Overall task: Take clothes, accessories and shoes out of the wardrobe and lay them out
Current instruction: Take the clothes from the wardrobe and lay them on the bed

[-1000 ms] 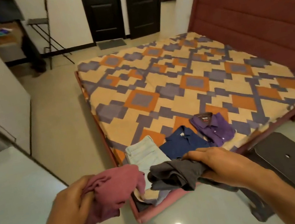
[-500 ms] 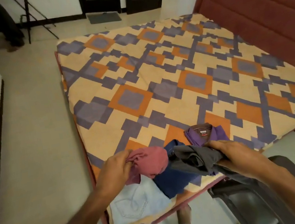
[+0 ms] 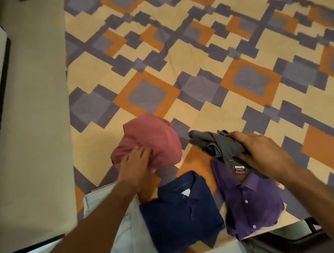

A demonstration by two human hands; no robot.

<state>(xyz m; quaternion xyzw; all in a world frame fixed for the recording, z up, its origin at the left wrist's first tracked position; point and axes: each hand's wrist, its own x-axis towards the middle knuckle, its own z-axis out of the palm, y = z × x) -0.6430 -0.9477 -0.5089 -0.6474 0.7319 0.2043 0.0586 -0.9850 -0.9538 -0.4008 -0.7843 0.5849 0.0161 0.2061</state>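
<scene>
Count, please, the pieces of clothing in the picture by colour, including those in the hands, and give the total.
Pink: 1, the pink garment under the left hand
Grey: 1, the grey garment in the right hand
Navy: 1, the navy polo shirt
Purple: 1, the purple shirt
Pale blue: 1, the light jeans
Total: 5

Purple shirt (image 3: 251, 198) collar label (image 3: 239, 169): white lettering on black-red, too small to read.
</scene>
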